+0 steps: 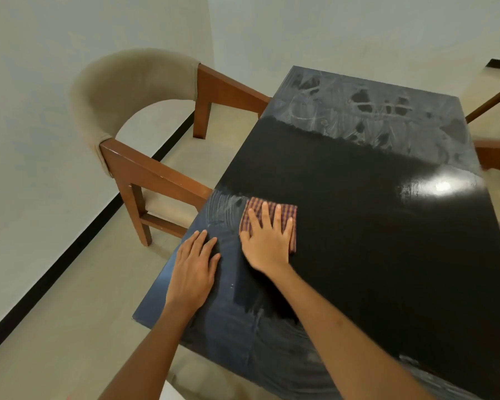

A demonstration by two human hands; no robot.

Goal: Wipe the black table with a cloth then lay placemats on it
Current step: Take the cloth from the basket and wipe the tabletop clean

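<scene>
The black table [358, 226] fills the middle and right of the head view. A broad dark band runs across its middle, with dusty, smeared patches at the far end and along the near left edge. A folded red checked cloth [287, 210] lies near the left edge. My right hand [267, 241] presses flat on the cloth with straight, spread fingers. My left hand [194, 267] rests flat on the bare tabletop just left of it, near the table's edge. No placemats are in view.
A wooden chair with a beige padded back [133, 116] stands at the table's left side. Parts of another wooden chair [497, 151] show at the right edge. A white wall with a black skirting runs along the left, and the floor is beige tile.
</scene>
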